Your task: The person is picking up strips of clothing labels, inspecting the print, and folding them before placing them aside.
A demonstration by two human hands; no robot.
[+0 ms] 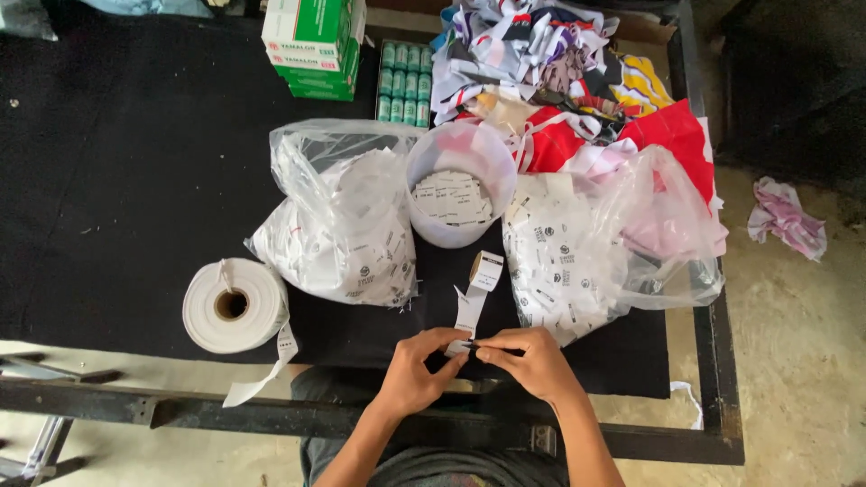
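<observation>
White label tape (471,311) is pinched in both the left hand (419,365) and right hand (528,361); a label looks mid-separation, needing a clean break next.

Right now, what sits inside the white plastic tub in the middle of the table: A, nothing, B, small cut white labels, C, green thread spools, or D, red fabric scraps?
B: the white tub holds a loose heap of small cut white labels, while the green spools stand in a tray behind it.
</observation>
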